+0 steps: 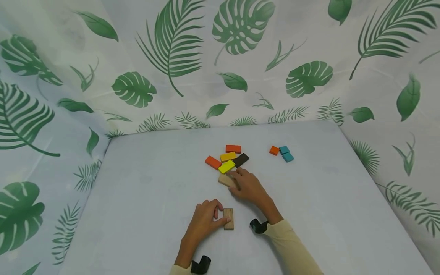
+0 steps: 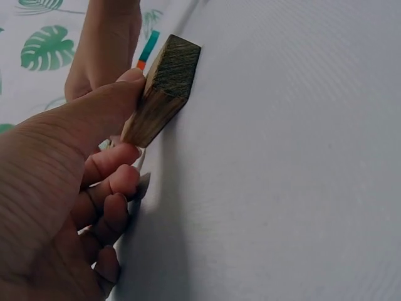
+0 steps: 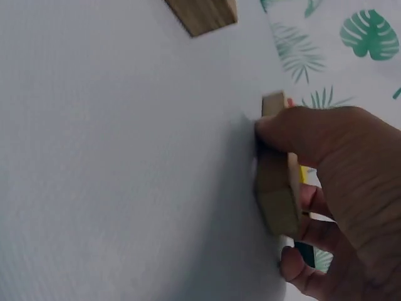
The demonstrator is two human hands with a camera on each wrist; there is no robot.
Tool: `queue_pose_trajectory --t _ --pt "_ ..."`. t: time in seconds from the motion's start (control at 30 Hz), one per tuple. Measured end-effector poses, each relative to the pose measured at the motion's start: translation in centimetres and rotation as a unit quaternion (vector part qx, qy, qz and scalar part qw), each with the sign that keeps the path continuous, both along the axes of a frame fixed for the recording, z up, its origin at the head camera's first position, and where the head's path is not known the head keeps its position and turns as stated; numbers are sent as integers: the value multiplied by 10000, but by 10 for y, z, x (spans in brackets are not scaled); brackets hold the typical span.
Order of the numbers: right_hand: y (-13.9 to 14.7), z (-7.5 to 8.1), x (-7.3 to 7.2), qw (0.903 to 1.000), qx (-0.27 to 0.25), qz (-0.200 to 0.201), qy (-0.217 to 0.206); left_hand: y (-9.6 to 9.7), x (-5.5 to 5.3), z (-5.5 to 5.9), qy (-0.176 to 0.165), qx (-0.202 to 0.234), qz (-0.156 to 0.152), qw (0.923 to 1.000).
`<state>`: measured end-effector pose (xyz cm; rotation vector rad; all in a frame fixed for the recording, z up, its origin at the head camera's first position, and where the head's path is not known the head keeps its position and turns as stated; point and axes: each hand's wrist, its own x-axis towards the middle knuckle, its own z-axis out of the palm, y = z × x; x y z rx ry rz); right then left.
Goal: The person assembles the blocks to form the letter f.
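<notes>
A brown wooden block [image 1: 228, 224] lies flat near the front middle of the table. My left hand [image 1: 203, 221] holds it lightly at its left side, the thumb [image 2: 119, 94] on its face and the index fingertip at a corner. Further forward, my right hand [image 1: 250, 188] grips a pale wooden block [image 1: 226, 180], thumb on the near side and fingers over the far side. In the right wrist view the thumb crosses this wood [image 3: 277, 204] and hides part of it. A yellow block [image 1: 227, 166] lies just beyond the right fingers.
Beyond the right hand lie another yellow block [image 1: 228, 156], a black block [image 1: 241, 160] and two orange-red blocks, one at the back [image 1: 233, 149]. Further right are a small orange block [image 1: 274, 150] and two blue ones [image 1: 288, 157]. Leaf-patterned cloth [image 1: 233, 82] surrounds the white table [image 1: 144, 198].
</notes>
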<state>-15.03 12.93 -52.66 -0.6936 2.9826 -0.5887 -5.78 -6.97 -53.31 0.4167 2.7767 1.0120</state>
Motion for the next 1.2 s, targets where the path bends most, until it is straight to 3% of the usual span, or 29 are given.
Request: queue_pose_trajectory --t 0.17,0.33,0.47,0.77,0.87,1.07,1.2 --pt "-6 0 0 9994 103 -211 -270 0 1 -3 109 116 50 9999" --pt "-11 1 -3 9972 -126 -678 -291 0 2 -6 189 176 74 9996" --pt "-14 0 -2 9960 -281 -729 -442 0 3 -7 188 160 69 9997" --pt "-9 -1 -2 9920 -884 -282 -856 1 4 -7 153 239 126 9995" --pt "-2 -2 -1 9870 -1131 49 -1143 2 6 -7 84 212 122 9997" --pt "10 0 -2 9811 -1273 743 -1251 2 5 -6 40 161 186 9997" --pt "12 2 -2 9769 -1456 811 -1338 2 3 -5 74 134 185 9997"
